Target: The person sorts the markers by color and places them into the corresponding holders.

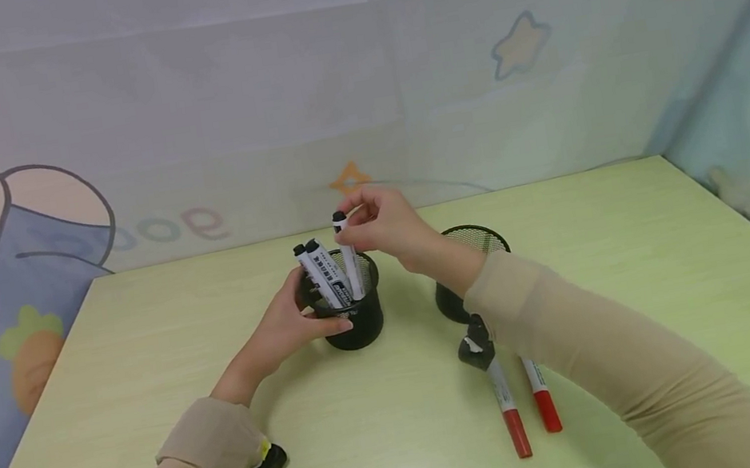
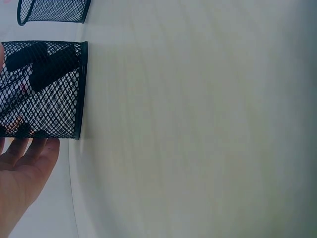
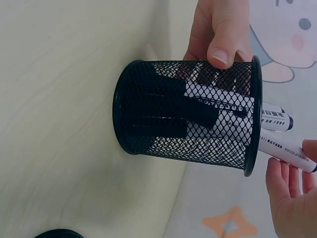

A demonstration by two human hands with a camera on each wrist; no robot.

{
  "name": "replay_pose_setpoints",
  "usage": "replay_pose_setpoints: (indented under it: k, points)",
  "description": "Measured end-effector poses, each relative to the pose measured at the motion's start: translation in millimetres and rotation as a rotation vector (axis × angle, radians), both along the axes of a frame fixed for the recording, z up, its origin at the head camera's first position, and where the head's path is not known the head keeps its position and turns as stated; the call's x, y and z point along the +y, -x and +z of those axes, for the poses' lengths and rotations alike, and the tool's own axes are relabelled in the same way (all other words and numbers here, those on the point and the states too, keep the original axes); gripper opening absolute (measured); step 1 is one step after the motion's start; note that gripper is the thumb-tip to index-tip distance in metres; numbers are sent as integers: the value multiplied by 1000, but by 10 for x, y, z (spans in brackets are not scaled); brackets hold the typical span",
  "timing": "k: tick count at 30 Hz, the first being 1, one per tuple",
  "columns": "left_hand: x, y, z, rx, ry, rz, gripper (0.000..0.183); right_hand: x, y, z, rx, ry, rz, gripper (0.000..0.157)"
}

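Note:
My left hand (image 1: 285, 316) grips a black mesh pen cup (image 1: 356, 330), thumb on its near side and fingers round the far side. Two white markers with black ends (image 1: 330, 273) lean in that cup. Between thumb and fingers, my right hand (image 1: 391, 223) pinches another white marker (image 1: 349, 258) near its upper black end. This marker's lower part is inside the cup, as the right wrist view of the held marker (image 3: 285, 151) also shows. Through the mesh, dark marker caps (image 3: 163, 109) are visible low in the cup.
A second black mesh cup (image 1: 454, 303) stands to the right, partly hidden by my right forearm. Two red-capped markers (image 1: 515, 431) lie on the light table (image 1: 391, 442) nearer me. A printed cloth (image 1: 240, 108) hangs behind the table.

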State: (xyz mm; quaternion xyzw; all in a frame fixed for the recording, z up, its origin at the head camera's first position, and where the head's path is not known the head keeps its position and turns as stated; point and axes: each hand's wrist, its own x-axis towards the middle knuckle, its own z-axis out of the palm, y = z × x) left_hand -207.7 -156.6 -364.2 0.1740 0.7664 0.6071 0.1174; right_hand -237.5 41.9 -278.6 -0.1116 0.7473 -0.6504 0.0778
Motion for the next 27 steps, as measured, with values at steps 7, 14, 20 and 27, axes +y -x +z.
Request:
replay_pose_setpoints:
  k: [7,14,20,27]
  points:
    - [0,-13,9,-2,-10,-9,92,-22,7,-72,-2,-57,16,29]
    - [-6,-6,0,-9,-34,-35,91,-64,-10,-138,73,-144,66,30]
    - [-7,-1,-8,-9,-64,-58,90,-117,-41,-163,105,-221,109,30]
    - [-12,3,-12,13,-53,-61,89,-122,-60,-161,144,-272,118,28]
